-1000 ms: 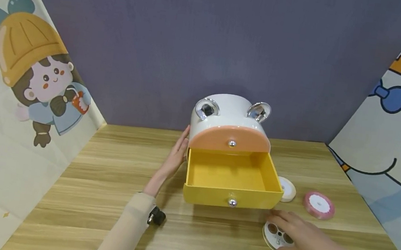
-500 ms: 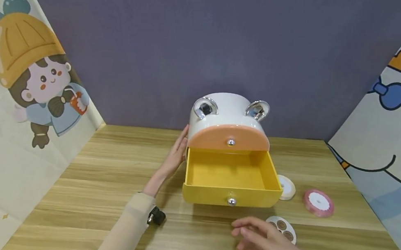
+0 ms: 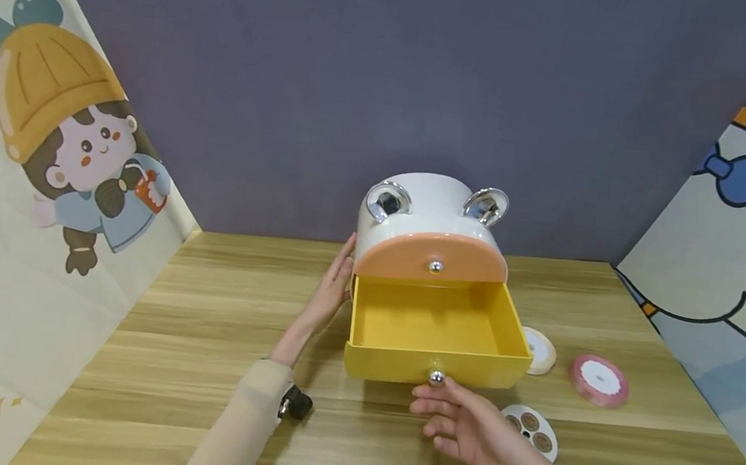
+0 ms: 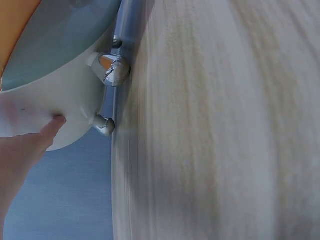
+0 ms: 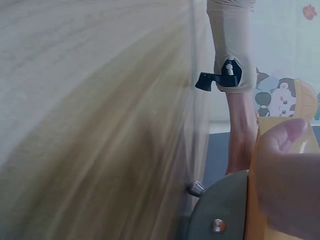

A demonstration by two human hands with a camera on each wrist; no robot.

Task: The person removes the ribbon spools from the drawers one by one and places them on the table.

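A small white drawer box (image 3: 421, 203) with two shiny silver ears stands near the back wall. Above its pulled-out yellow drawer (image 3: 428, 319) is a closed orange drawer front (image 3: 432, 258) with a silver knob. My left hand (image 3: 328, 292) lies against the box's left side, fingers extended. In the left wrist view, a fingertip of the left hand (image 4: 30, 155) touches the white wall. My right hand (image 3: 471, 428) is right at the yellow drawer's silver knob (image 3: 436, 378), its thumb tip beside the knob and the other fingers loosely bent below.
To the right of the drawer lie a cream ribbon spool (image 3: 542, 353) and a pink ribbon spool (image 3: 600, 381). A white reel with round holes (image 3: 539, 436) lies partly behind the right hand. A grey-purple wall (image 3: 291, 100) closes off the back of the wooden table (image 3: 211, 321).
My right hand has left the white reel and moved left and up to the yellow drawer's knob. The left hand stays against the box, and the drawer remains pulled out.
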